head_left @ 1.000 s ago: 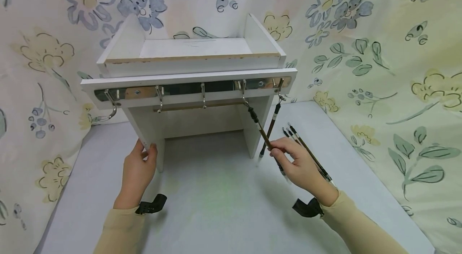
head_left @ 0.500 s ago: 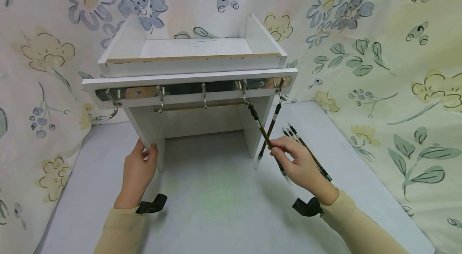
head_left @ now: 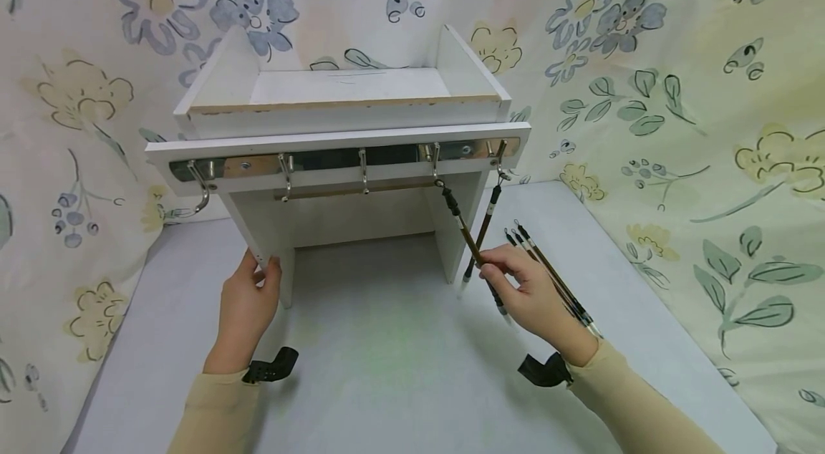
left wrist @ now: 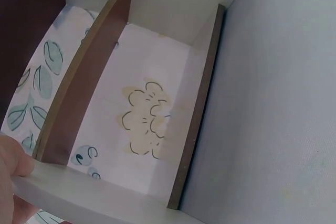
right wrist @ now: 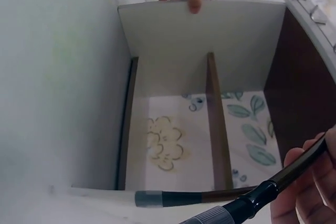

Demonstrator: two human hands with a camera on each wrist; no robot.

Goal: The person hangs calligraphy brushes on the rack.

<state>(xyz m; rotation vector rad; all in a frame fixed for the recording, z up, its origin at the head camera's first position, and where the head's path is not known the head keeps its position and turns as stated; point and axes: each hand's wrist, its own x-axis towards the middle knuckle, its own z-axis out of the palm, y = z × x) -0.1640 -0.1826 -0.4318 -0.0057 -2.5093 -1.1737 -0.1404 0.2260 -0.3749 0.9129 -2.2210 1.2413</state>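
My left hand (head_left: 248, 303) grips the front edge of the left side panel (head_left: 258, 225) of a white shelf (head_left: 348, 121). In my right hand (head_left: 528, 296), thumb and fingers pinch the handle of a dark calligraphy brush (head_left: 460, 225). This brush is tilted, its upper end at the tip of the second hook from the right (head_left: 436, 160); whether its loop is over the hook is too small to tell. Another brush (head_left: 491, 207) hangs from the rightmost hook, slanting behind the held one. In the right wrist view the held brush (right wrist: 265, 195) crosses the lower corner.
Several more brushes (head_left: 551, 268) lie on the pale tabletop (head_left: 387, 382) at the right, partly behind my right hand. Other metal hooks (head_left: 285, 175) line the metal strip (head_left: 329, 158) on the shelf front. Flowered fabric (head_left: 644, 46) covers the walls behind and beside.
My right hand has shifted very slightly left with the brush, whose upper end stays by the same hook. The left hand keeps its hold on the panel.
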